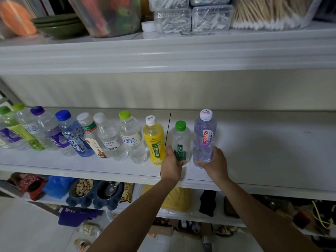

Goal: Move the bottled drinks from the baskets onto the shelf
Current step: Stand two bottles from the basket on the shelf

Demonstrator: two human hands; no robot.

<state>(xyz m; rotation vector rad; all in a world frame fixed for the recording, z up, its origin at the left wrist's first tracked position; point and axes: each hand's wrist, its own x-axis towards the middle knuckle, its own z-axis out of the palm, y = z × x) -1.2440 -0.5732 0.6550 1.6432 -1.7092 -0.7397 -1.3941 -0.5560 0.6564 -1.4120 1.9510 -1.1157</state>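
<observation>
**Plastic, wood and gloss**

The shelf board (263, 157) is smooth, white and faintly glossy. The Ganten bottle (205, 135) is ridged, lilac-tinted clear plastic with a matt white cap; the green-capped bottle (181, 139) is smooth clear plastic. The yellow pear-drink bottle (154, 140) wears a shiny film sleeve. Above, the clear plastic boxes (211, 19) look glossy and the cotton swabs (263, 13) have wooden sticks.

Leftmost purple-label bottle (7, 137) cropped by the left edge; orange object (16, 17) blurred.
</observation>
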